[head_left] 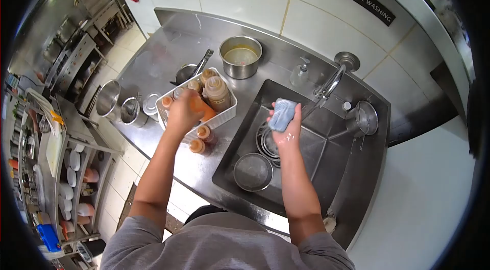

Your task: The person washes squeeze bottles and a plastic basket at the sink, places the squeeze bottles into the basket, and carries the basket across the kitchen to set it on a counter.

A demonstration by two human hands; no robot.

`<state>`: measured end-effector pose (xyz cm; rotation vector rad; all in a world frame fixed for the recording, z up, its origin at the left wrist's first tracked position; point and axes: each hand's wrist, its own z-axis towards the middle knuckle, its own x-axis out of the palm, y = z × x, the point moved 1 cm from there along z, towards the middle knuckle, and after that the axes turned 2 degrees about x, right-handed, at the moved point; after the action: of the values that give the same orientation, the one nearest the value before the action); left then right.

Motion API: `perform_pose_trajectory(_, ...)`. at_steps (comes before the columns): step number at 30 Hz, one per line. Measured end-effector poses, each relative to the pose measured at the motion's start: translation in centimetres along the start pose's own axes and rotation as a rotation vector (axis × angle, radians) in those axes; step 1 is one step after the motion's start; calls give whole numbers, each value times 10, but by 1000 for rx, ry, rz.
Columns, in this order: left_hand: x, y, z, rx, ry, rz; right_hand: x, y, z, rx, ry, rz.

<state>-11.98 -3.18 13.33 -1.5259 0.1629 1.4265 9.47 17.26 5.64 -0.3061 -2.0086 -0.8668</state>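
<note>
While the right hand holds a soft sponge, the left hand, finger closure unclear, reaches a likely squeezable orange bottle, best gripped mid-body.

The left hand covered part of an orange bottle, and its hidden fingertips left the grip unclear. The walls of a white basket concealed the bases of the bottles inside, while print on a large squeeze bottle was too small to read. Most fingers of the right hand were obscured behind a blue-gray pad, whose material could not be determined. The right wrist overlapped round metal items in the sink. Far-left kitchen equipment blurred, and the frame's bottom edge cropped the gray shirt.
</note>
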Motion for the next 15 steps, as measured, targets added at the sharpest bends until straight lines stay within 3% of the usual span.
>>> perform_pose_trajectory(1,-21,-8,-2,103,-79,-26,17,-3,-18,-66,-45,-72)
perform_pose_trajectory(3,-58,-46,-11,107,-235,-411,43,-18,-49,-225,-24,-226)
perform_pose_trajectory(4,-54,-52,-12,100,-232,-409,53,-30,-61,-407,38,-393)
perform_pose_trajectory(6,-45,-69,-6,181,-219,-1200,86,-46,-85,-844,173,-780)
perform_pose_trajectory(7,-21,-71,-4,68,-239,-1236,107,-48,-98,-1101,237,-1002)
perform_pose_trajectory(9,8,-107,-14,19,-129,-1203,138,-51,-113,-1355,177,-1314)
perform_pose_trajectory(10,69,-70,-12,-90,62,-1578,137,-50,-113,-1394,73,-1435)
perform_pose_trajectory(11,87,-65,-14,-235,154,-1518,131,-50,-107,-1399,64,-1446)
perform_pose_trajectory(13,83,-104,-33,-188,71,-1546,102,-53,-81,-1097,-135,-1198)
perform_pose_trajectory(15,100,-99,-45,-273,66,-1540,73,-53,-73,-1089,-155,-1168)
